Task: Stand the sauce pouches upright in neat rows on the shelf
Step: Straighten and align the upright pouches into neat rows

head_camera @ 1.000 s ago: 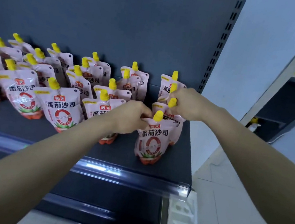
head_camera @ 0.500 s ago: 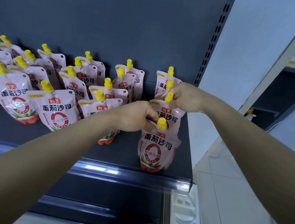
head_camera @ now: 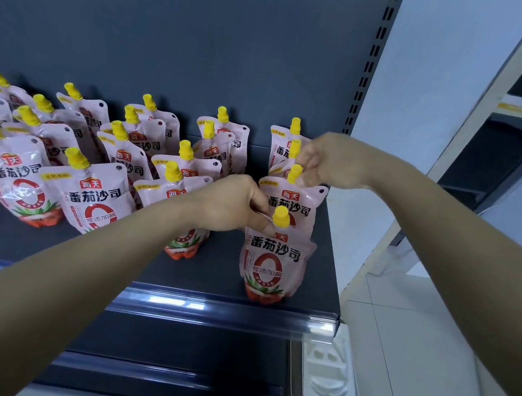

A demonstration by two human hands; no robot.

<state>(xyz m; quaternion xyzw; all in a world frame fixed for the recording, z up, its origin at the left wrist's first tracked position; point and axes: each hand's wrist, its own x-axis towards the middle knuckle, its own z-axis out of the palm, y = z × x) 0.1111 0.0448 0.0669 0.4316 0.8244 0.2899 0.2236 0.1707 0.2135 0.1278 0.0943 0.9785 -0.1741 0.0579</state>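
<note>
I count eighteen yellow caps point(head_camera: 77, 158), so about eighteen sauce pouches point(head_camera: 272, 260); more are cut off at the left. Four stand in the far right line. Two hands: left hand point(head_camera: 235, 204), right hand point(head_camera: 328, 162). One shelf point(head_camera: 45, 244).

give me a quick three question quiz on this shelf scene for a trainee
1. True or false: the front pouch at the right end of the shelf lies flat.
2. The front pouch's cap is: A red, B yellow, C green.
3. Which hand grips the front pouch's top, beside its cap?

Key
1. False: it stands upright.
2. B.
3. The left hand. The right hand pinches the top of the second pouch behind it.
</note>
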